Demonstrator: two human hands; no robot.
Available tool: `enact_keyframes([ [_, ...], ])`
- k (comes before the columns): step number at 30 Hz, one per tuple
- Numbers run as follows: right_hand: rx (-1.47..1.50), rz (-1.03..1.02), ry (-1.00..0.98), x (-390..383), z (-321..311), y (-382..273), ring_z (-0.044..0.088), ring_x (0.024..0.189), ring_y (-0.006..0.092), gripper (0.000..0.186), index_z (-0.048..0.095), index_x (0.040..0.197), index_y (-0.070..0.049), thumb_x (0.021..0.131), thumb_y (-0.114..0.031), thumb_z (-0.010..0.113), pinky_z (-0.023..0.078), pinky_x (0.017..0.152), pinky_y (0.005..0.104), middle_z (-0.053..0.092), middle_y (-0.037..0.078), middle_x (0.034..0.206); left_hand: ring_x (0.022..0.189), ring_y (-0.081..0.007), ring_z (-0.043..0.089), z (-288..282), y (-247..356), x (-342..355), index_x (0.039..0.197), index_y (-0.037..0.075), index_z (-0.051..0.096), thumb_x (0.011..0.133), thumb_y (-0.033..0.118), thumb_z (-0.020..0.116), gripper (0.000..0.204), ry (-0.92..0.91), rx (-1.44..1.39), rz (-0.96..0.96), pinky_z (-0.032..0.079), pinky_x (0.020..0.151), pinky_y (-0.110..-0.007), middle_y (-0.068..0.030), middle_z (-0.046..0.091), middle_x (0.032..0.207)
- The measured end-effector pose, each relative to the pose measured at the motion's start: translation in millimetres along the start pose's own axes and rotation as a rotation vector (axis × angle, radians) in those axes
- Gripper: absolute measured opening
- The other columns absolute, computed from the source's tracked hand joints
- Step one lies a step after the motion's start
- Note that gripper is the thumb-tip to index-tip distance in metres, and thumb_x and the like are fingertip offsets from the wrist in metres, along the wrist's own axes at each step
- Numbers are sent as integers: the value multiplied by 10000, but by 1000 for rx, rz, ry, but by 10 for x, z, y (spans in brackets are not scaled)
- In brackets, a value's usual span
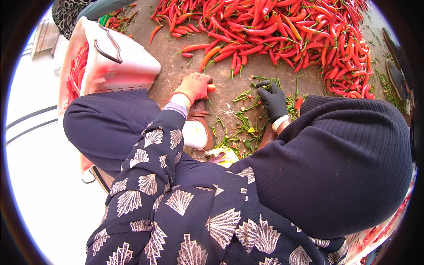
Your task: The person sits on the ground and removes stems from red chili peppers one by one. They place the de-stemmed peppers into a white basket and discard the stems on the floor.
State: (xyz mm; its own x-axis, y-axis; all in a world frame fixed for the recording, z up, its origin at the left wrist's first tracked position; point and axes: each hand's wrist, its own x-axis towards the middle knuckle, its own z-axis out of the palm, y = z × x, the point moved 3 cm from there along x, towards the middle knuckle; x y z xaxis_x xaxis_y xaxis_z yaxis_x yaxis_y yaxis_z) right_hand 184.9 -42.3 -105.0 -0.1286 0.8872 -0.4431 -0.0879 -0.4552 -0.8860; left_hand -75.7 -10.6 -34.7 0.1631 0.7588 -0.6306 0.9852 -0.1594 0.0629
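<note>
My left hand (192, 88), in an orange glove, is closed on a red chilli (211, 88), only partly showing, just above my brown shoe (201, 115). My right hand (272, 100), in a black glove, has its fingers curled together on a green stem (268, 85). Loose green stems and leaves (242, 123) lie scattered on the worn brown floor (172, 64) around and below it. A big heap of red chillies (282, 31) spreads across the upper middle and right, beyond both hands.
A white crate (137, 59) with a dark handle and chillies in it stands beside my left knee. Another person's patterned clothing (66, 15) shows at upper left, near a small pile of chillies and stems (119, 22). Dark shoes (393, 77) lie at far right. My bent legs frame the work area.
</note>
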Motion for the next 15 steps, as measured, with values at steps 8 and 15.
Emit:
enact_keyframes([
  [8, -161, -43, -24, -78, -59, -13, 539, 725, 73, 129, 676, 981, -49, 865, -97, 645, 433, 656, 236, 595, -36, 756, 1030, -315, 637, -87, -86, 137, 1090, 114, 696, 626, 229, 774, 484, 56, -53, -179, 501, 901, -391, -152, 689, 1038],
  [15, -147, -8, -86, -18, 90, 20, 499, 692, 44, 142, 668, 1010, -46, 883, -104, 642, 395, 620, 209, 605, -54, 786, 1046, -319, 631, -180, -134, 101, 1136, 132, 683, 665, 200, 742, 479, 74, -142, -123, 493, 913, -392, -154, 685, 1055],
])
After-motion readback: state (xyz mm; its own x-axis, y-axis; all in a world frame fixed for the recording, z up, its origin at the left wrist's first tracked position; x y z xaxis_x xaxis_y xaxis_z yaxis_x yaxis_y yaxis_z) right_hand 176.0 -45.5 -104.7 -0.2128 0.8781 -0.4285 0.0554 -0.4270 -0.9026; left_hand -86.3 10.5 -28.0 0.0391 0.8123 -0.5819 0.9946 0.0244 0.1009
